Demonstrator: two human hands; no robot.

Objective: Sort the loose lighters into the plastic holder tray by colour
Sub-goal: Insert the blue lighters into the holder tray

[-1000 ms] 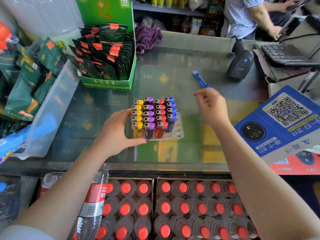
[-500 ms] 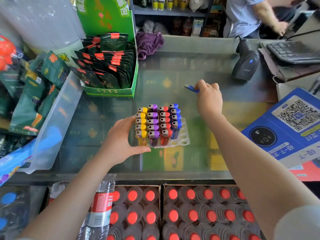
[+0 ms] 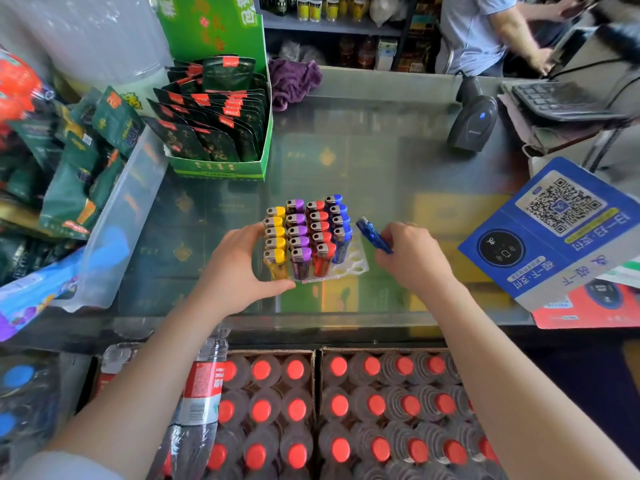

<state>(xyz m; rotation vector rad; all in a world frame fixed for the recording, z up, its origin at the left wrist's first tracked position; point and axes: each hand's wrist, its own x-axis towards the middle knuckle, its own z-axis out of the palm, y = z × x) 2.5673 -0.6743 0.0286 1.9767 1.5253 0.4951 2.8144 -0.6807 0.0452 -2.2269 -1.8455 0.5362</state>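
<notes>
A glass-topped table point(image 3: 398, 161) carries a green display box point(image 3: 221, 168) of dark packets at the far left and a black barcode scanner point(image 3: 472, 124) at the far right. Near its front edge sits the white plastic holder tray point(image 3: 356, 268), filled with columns of yellow, purple, red and blue lighters and with bare holes along its right side. The left hand point(image 3: 235, 268) grips the tray's left side, thumb along the front edge. The right hand point(image 3: 412, 254) pinches a loose blue lighter point(image 3: 372, 234), tilted, just beside the blue column.
</notes>
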